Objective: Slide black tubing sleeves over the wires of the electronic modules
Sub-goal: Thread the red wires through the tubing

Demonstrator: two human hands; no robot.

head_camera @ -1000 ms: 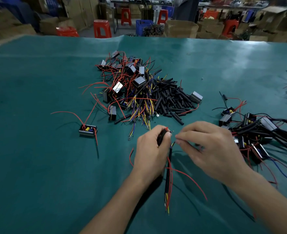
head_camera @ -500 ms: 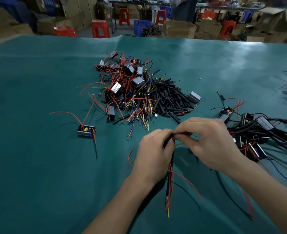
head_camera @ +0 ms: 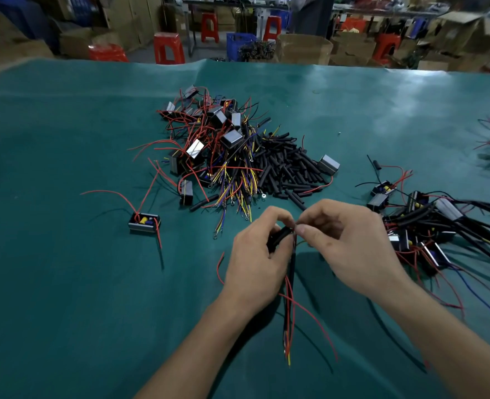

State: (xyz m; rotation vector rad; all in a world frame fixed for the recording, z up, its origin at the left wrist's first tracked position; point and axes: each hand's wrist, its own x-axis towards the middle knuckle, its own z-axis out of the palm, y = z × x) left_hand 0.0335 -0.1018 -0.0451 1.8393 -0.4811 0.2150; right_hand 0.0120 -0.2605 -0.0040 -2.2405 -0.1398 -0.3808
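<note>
Head view, looking down at green counter [head_camera: 65,283]. Landmark: heap of black tubing sleeves [head_camera: 284,168] at counter centre.

Just nearer than heap, both hands meeting. Left hand [head_camera: 255,263] curled round a dark module [head_camera: 278,239], grip closed on it. Right hand [head_camera: 350,249] pinching thumb against forefinger right at module's wire exit; what sits between the tips too small to tell, probably a sleeve mouth or wire ends. Below the hands, a black sleeve [head_camera: 292,272] already on the wire bundle, red and yellow wires [head_camera: 288,335] trailing out toward the wearer.

Judged step: sleeve being seated up against the module, or a second one being started. Next move likely calls for gathering loose wire ends tight, keeping left-hand hold steady, feeding along the bundle without kinking.

Left of heap and touching it: unsleeved modules [head_camera: 209,139] tangled in red wires. Farther left, one lone module [head_camera: 144,223]. Right of heap: sleeved modules [head_camera: 428,220] piled, apparently finished.

No readable writing, brand or label anywhere.
</note>
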